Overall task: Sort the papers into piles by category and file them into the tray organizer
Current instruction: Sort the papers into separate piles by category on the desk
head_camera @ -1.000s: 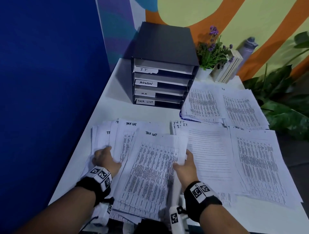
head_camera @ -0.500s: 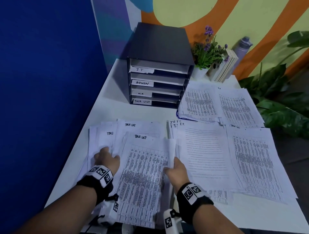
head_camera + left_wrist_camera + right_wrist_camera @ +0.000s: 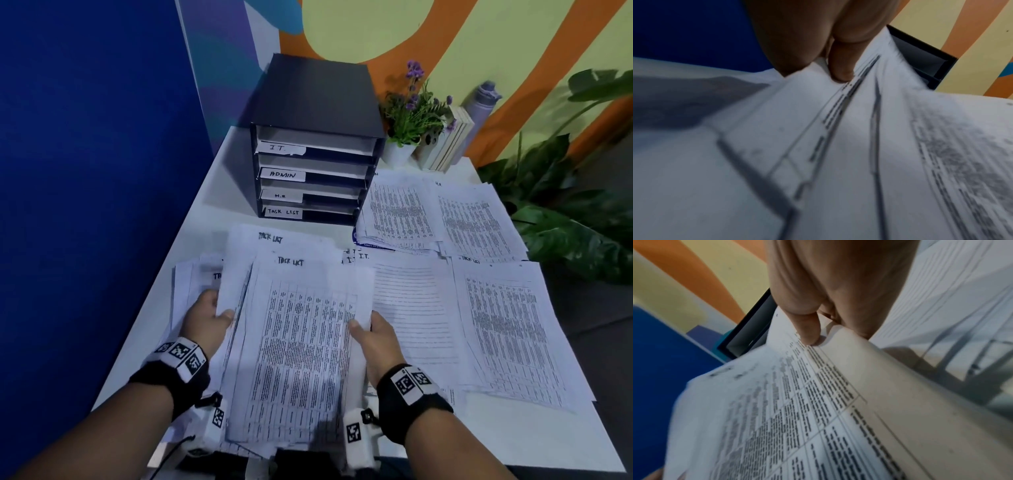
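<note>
While both hands grip the stack (image 3: 294,342), loose piles (image 3: 507,335) flank it.

Stack (image 3: 294,342) near edge cut off by frame; print unreadable; left hand (image 3: 205,322) fingers hidden beneath sheets.
</note>
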